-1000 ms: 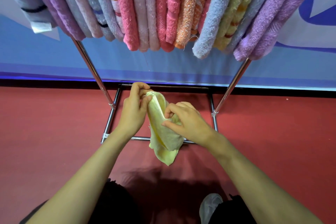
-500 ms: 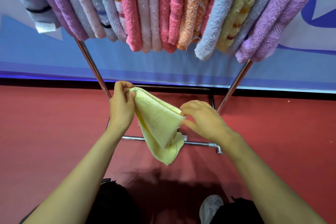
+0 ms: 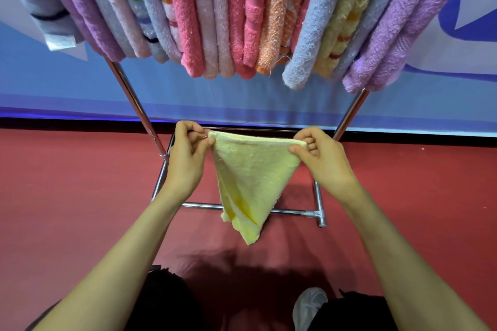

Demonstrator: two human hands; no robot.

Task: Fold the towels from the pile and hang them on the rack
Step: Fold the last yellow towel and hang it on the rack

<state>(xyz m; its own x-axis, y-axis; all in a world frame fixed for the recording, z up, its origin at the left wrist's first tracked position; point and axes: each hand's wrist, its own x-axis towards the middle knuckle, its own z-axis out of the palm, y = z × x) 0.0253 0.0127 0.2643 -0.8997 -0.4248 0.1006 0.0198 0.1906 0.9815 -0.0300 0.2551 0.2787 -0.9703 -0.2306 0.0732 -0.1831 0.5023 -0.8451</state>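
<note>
Hung towels (image 3: 242,8) fill the rack (image 3: 134,99) at 12 o'clock, packed side by side and touching. The yellow towel (image 3: 252,169) is held in the air at centre, below them. It is folded, apparently in two, with the top edge stretched level and the rest tapering toward 6 o'clock. Left hand (image 3: 185,161) pinches the 9 o'clock corner between thumb and fingers. Right hand (image 3: 325,161) pinches the 3 o'clock corner likewise.
</note>
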